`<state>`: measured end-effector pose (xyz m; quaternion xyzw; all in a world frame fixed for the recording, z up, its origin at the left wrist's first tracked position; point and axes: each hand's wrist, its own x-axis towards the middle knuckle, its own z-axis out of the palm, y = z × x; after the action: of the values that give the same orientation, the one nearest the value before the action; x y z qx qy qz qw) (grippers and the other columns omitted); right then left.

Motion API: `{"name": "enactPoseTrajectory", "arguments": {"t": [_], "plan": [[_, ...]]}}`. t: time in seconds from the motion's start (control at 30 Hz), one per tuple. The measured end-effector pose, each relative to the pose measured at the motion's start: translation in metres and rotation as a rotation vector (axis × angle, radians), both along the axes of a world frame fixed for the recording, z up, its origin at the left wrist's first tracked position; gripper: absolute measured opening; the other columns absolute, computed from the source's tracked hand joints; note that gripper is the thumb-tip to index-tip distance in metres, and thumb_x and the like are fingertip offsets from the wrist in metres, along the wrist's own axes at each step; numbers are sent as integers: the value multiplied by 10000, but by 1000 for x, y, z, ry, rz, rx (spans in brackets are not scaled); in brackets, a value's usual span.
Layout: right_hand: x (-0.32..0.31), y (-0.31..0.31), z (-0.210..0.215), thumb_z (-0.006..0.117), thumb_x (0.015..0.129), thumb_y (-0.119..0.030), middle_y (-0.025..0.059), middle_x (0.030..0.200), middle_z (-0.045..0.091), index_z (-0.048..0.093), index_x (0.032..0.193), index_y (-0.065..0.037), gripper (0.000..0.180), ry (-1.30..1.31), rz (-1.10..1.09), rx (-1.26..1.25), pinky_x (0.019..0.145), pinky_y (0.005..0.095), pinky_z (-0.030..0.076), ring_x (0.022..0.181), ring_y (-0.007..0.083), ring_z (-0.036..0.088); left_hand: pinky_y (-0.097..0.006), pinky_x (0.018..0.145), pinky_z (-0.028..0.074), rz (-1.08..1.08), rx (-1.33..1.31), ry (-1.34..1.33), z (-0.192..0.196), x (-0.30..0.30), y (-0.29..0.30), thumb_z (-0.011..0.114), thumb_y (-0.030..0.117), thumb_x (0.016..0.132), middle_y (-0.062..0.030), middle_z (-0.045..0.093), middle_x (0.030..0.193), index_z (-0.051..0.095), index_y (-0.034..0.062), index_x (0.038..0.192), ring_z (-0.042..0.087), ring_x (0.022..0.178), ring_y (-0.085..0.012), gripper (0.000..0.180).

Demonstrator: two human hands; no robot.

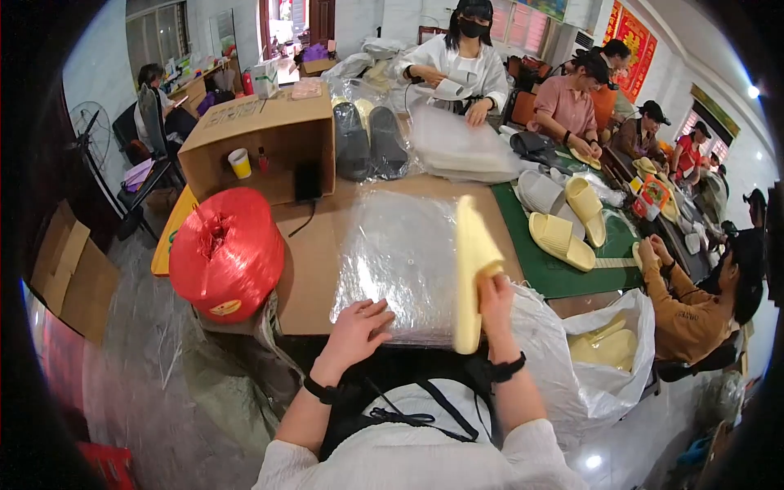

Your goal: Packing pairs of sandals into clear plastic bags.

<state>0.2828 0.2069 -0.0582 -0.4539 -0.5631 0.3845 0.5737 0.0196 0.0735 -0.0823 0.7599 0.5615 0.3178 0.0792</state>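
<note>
My right hand (496,306) is closed around a pale yellow slipper (469,286), held on its edge with the toe pointing away from me. The slipper stands over the right side of a stack of clear plastic bags (396,261). On the near left corner of that stack rests my left hand (357,333), fingers stretched out and holding nothing. Whether the slipper touches the bags I cannot tell.
Left of the bags sits a big roll of red plastic twine (229,253), before an open cardboard box (253,139). Yellow slippers (562,239) lie on a green mat (523,220) at right. A white sack (563,351) holds more. Co-workers sit or stand around the table.
</note>
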Motion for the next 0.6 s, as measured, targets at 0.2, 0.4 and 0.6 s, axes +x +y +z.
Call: {"name": "enactPoseTrajectory", "arguments": {"t": [0.2,0.4,0.6], "plan": [[63,-63,2,547,1006,-214,30,864,684,646,1116,-1,259,658,84,-297,565,244,497,673,110,645,-453,1058,393,16,-111,188,22,7,-14,819,341,695,-94,523,1446,599,182,1320,492,1286,-347,682],[96,-79,-11,572,992,-187,49,899,699,644,1132,-7,239,666,58,-358,574,256,519,695,127,669,-404,960,464,22,22,86,10,16,-14,756,240,799,-81,662,1251,711,121,1142,607,1115,-299,366],[75,-93,17,587,988,-190,29,892,698,670,1089,-27,208,614,41,-272,585,241,508,703,111,660,-348,817,511,213,-170,-326,10,13,-6,705,162,866,-98,741,1007,747,40,1015,664,960,-233,198]]}}
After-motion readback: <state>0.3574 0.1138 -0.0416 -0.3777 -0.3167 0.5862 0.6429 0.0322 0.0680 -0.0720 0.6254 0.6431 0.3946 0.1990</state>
